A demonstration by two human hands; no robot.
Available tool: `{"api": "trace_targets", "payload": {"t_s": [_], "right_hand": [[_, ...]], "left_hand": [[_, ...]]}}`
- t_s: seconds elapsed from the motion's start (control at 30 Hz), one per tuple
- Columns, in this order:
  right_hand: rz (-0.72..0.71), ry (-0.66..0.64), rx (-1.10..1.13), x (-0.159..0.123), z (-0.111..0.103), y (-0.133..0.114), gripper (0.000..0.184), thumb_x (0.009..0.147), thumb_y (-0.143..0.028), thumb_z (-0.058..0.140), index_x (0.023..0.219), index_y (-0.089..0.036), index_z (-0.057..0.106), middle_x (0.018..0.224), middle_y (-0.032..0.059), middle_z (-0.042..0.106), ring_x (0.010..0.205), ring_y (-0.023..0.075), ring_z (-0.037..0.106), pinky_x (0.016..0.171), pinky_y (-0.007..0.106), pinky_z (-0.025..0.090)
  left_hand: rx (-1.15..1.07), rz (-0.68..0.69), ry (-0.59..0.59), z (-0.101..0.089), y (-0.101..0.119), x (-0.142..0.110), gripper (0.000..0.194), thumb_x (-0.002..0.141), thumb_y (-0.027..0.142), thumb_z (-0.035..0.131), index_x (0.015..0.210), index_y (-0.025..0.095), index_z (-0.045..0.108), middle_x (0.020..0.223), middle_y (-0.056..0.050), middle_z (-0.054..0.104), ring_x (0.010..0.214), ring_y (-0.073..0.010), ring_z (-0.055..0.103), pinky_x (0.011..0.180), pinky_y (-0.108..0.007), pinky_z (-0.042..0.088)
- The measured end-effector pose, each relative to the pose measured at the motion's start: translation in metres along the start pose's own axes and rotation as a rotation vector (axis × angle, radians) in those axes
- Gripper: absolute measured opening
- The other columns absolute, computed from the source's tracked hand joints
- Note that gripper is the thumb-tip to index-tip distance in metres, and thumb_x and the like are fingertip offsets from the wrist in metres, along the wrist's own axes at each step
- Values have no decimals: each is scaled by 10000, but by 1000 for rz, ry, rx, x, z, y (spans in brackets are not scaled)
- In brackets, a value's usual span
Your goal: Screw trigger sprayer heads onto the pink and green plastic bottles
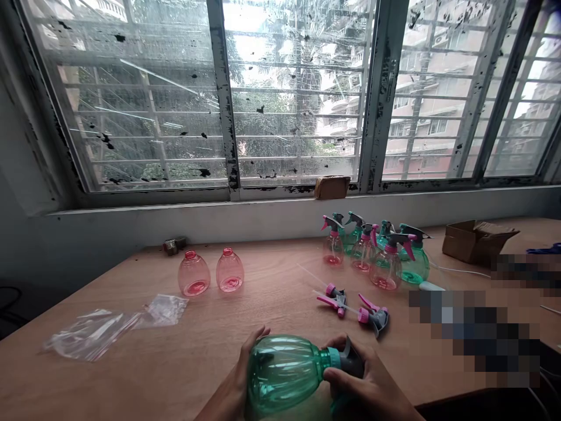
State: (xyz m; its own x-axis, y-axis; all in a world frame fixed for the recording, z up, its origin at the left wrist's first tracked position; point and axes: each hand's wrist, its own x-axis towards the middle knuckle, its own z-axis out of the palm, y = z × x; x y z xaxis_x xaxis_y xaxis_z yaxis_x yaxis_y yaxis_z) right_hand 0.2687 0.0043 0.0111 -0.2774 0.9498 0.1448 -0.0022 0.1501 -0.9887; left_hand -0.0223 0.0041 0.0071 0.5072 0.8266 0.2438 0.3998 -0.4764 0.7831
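Observation:
A clear green spray bottle (284, 374) lies sideways between my hands, low over the table's near side. Its base faces left, where my left hand (245, 368) wraps round it; most of those fingers are hidden behind the bottle. My right hand (357, 374) grips the teal collar and dark grey spray head (350, 358) at the right end, thumb on the collar. Beyond my right hand, two loose pink and grey spray heads with thin tubes lie on the table, one spray head (335, 299) behind the other spray head (374, 317).
Two pink bottles without heads, one bottle (194, 275) left of the other bottle (230, 272), stand at the back left. Clear plastic bags (100, 332) lie nearer. Several assembled pink and green spray bottles (385, 266) stand back right, beside an open cardboard box (471, 241). Windows rise behind.

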Motion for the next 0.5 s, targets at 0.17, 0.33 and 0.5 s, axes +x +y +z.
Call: {"api": "trace_targets", "payload": {"t_s": [0.17,0.33,0.5], "right_hand": [[-17,2,15,0,0,1,451,735,-551,830,949,-194,655,784,23,705,630,219,678,567,283,565],[-22,24,39,1,0,6,428,737,-518,842,943,-191,659,755,13,693,617,205,664,552,267,552],[-29,33,79,0,1,8,414,727,-488,861,937,-186,669,755,9,688,620,195,657,549,257,550]], "left_hand": [[-51,-114,24,-1,3,3,771,899,754,394,1525,368,163,1639,-80,333,1429,-343,441,1189,-492,335],[4,-64,18,1,7,0,953,833,566,675,1560,358,96,1655,-55,296,1493,-344,322,1232,-454,258],[13,-65,-3,0,8,-1,1065,784,532,749,1561,400,32,1673,-39,248,1504,-346,294,1230,-471,250]]}}
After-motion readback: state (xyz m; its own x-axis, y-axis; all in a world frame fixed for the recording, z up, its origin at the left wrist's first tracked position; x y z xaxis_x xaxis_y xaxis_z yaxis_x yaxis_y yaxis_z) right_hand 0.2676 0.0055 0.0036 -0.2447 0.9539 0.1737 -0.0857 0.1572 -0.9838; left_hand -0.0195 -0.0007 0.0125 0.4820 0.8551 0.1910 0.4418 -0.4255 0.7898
